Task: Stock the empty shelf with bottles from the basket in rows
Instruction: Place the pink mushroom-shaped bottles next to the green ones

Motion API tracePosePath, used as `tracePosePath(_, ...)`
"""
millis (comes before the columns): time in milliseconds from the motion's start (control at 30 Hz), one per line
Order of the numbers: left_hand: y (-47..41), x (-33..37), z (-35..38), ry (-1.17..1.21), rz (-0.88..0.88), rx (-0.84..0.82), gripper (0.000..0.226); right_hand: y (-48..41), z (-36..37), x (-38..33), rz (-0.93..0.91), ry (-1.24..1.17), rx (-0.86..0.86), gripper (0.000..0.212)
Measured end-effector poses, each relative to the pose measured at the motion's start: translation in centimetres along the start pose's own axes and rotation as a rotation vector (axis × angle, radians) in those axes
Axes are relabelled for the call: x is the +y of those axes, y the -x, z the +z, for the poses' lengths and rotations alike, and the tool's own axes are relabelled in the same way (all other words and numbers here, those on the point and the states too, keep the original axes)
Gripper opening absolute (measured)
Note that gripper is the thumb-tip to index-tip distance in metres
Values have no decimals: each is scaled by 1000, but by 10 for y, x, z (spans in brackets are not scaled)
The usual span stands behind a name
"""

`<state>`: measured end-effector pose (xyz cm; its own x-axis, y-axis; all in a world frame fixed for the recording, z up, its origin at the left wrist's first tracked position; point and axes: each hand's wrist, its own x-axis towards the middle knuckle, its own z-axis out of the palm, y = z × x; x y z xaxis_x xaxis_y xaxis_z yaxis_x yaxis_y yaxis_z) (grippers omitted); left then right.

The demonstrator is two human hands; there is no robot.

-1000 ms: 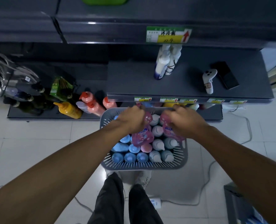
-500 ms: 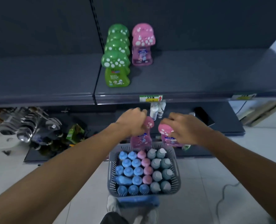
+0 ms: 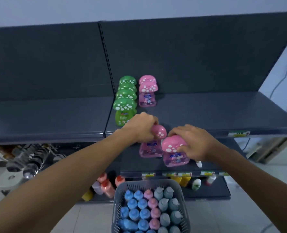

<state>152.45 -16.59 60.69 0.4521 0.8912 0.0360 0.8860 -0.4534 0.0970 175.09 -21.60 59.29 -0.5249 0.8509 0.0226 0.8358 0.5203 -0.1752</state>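
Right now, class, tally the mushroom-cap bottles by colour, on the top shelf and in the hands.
Green bottles: 4, all on the shelf
Pink bottles: 4, with 2 on the shelf, 1 in the left hand, 1 in the right hand
Total: 8

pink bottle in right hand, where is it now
Head view, right of centre: the right hand grips the pink bottle by its cap, below the shelf edge, beside the other pink bottle in the left hand.

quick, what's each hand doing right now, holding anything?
Left hand: grips a pink bottle by its cap.
Right hand: grips another pink bottle by its cap.
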Motion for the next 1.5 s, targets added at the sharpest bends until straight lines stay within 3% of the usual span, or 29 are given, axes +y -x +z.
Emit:
tracePosePath(167, -28, -8, -30, 43, 7, 69, 49, -22, -17, 5, 93, -152, 90, 46)
tracePosePath(467, -102, -46, -66, 95, -11, 210, 60, -75, -46, 20, 119, -195, 188, 45)
tracePosePath(933, -163, -96, -51, 179, -66, 165, 59, -152, -32, 18, 148, -240, 242, 51)
tracePosePath(1500, -173, -110, -32, 188, -32, 158, 47, -175, -8, 18, 123, -270, 291, 43)
